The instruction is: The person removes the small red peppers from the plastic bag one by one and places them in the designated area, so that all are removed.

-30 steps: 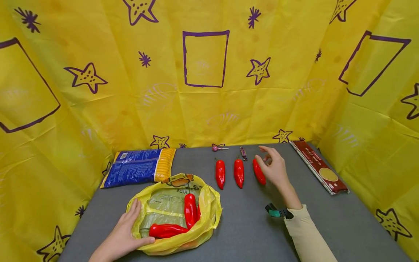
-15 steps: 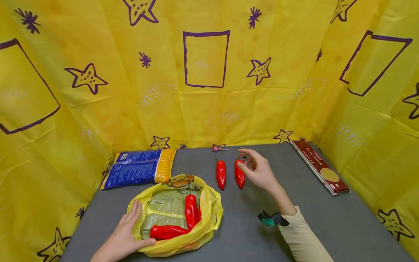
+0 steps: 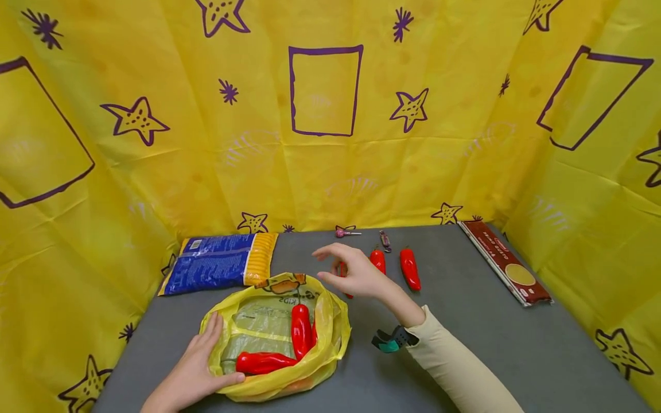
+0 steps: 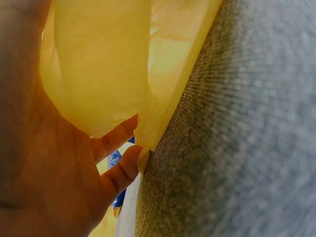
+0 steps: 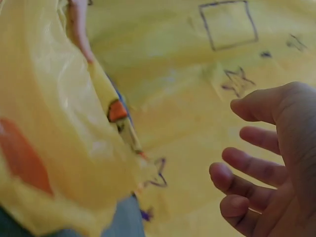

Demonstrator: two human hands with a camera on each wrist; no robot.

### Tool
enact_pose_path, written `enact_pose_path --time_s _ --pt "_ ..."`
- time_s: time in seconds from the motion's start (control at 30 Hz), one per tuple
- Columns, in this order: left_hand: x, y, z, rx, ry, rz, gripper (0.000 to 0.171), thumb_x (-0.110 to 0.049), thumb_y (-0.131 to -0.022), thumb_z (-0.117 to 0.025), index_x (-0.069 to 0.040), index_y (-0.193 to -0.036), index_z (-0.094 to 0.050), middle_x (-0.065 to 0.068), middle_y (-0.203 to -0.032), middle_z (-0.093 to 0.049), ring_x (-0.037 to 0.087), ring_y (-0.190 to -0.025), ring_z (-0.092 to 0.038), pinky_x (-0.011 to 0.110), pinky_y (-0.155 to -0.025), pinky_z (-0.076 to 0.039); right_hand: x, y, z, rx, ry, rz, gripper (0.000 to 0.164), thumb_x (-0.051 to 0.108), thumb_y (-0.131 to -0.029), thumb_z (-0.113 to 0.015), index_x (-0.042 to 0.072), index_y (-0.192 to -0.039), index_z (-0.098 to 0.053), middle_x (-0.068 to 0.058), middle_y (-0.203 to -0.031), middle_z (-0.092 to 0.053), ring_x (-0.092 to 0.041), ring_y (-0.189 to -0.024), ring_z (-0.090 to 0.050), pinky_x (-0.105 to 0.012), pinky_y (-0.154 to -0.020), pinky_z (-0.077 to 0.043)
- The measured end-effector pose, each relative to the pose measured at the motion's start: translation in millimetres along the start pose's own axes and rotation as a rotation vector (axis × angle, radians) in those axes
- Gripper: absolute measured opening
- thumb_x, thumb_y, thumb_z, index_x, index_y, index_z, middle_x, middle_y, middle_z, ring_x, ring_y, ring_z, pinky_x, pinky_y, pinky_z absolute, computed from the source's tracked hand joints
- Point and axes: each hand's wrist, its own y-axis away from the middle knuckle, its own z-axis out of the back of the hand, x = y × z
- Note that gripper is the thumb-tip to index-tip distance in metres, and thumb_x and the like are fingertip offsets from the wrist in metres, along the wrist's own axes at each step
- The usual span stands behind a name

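My left hand [image 3: 193, 367] rests against the left side of a yellow plastic bag [image 3: 335, 321], thumb spread along its front rim. In the left wrist view the bag's yellow film [image 4: 98, 64] hangs over the fingers. Inside the wide-mouthed bag lie red peppers: one upright [image 3: 300, 330], one lying sideways [image 3: 264, 362], and part of another at the right wall. Nothing is held by my right hand [image 3: 356, 272], above the table beside the bag. It partly covers the left red pepper [image 3: 343, 269] and the middle red pepper [image 3: 378, 261]. To its right lies another red pepper [image 3: 410, 268].
A blue and yellow packet [image 3: 214, 264] lies behind the bag at the left. At the back are a lollipop [image 3: 342, 232] and a wrapped candy [image 3: 385, 241]. A brown spaghetti packet [image 3: 503, 261] lies at the right. Yellow patterned cloth [image 3: 325, 172] walls the grey table [image 3: 516, 355].
My right hand has moved left from beside the right pepper, past the middle one, to near the left pepper and the bag. The left hand and the bag have stayed put.
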Motion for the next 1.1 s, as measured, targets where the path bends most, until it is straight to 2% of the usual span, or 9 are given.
enact_pose_path --time_s 0.13,0.33,0.43,0.57,0.67,0.8,1.1 --pt "1.0 0.2 -0.5 -0.016 0.005 -0.010 0.138 -0.062 -0.078 -0.088 0.001 -0.169 -0.007 0.030 -0.174 -0.003 0.061 -0.148 -0.021 0.083 -0.105 -0.035 12.4 -25.3 -15.0 0.118 0.010 0.049 0.036 0.018 -0.100 -0.075 0.009 -0.134 -0.068 -0.006 -0.122 -0.072 -0.005 -0.073 -0.060 -0.025 -0.067 -0.055" --pt "2.2 -0.4 0.2 -0.009 0.011 0.000 0.138 -0.062 -0.078 -0.088 0.000 -0.169 -0.005 0.029 -0.175 -0.002 0.058 -0.149 -0.022 0.082 -0.105 -0.036 24.5 -61.9 -40.3 0.298 -0.008 0.031 0.034 0.019 -0.101 -0.075 0.009 -0.133 -0.070 -0.009 -0.122 -0.074 -0.007 -0.068 -0.057 -0.020 -0.067 -0.050" --pt "1.9 -0.4 0.3 -0.006 0.009 0.003 0.138 -0.062 -0.078 -0.088 -0.001 -0.169 -0.005 0.029 -0.175 -0.002 0.058 -0.148 -0.023 0.082 -0.104 -0.037 27.0 -76.9 -53.6 0.374 -0.005 0.025 0.034 0.020 -0.101 -0.075 0.007 -0.133 -0.071 -0.011 -0.122 -0.075 -0.009 -0.070 -0.059 -0.017 -0.069 -0.050" --pt "1.4 0.8 0.9 -0.007 0.011 0.002 0.137 -0.062 -0.079 -0.088 0.000 -0.169 -0.006 0.029 -0.175 -0.002 0.058 -0.148 -0.023 0.083 -0.103 -0.037 30.4 -92.8 -73.1 0.473 0.029 0.058 0.035 0.021 -0.100 -0.075 0.006 -0.132 -0.072 -0.004 -0.112 -0.077 -0.007 -0.076 -0.063 -0.014 -0.072 -0.051" --pt "0.5 0.7 1.5 -0.003 0.012 0.006 0.137 -0.061 -0.079 -0.088 0.000 -0.169 -0.006 0.029 -0.175 -0.003 0.057 -0.147 -0.025 0.082 -0.104 -0.038 32.3 -99.8 -87.7 0.567 0.033 0.089 0.034 0.021 -0.100 -0.075 0.006 -0.130 -0.072 0.002 -0.104 -0.077 -0.007 -0.077 -0.063 -0.014 -0.071 -0.050" --pt "0.1 -0.2 1.8 0.010 0.010 0.018 0.137 -0.061 -0.079 -0.088 0.001 -0.169 -0.006 0.030 -0.175 -0.003 0.055 -0.147 -0.027 0.082 -0.104 -0.037 34.9 -103.2 -107.7 0.677 0.008 0.096 0.034 0.020 -0.099 -0.075 0.005 -0.130 -0.072 0.005 -0.102 -0.075 -0.005 -0.078 -0.063 -0.013 -0.071 -0.051" --pt "1.4 -0.2 1.0 0.008 0.013 0.006 0.136 -0.061 -0.079 -0.087 0.001 -0.169 -0.007 0.030 -0.175 -0.001 0.056 -0.148 -0.023 0.083 -0.104 -0.036 34.9 -105.3 -141.0 0.804 0.020 0.052 0.039 0.026 -0.097 -0.080 0.009 -0.131 -0.071 0.005 -0.106 -0.072 -0.007 -0.093 -0.064 -0.010 -0.078 -0.050"
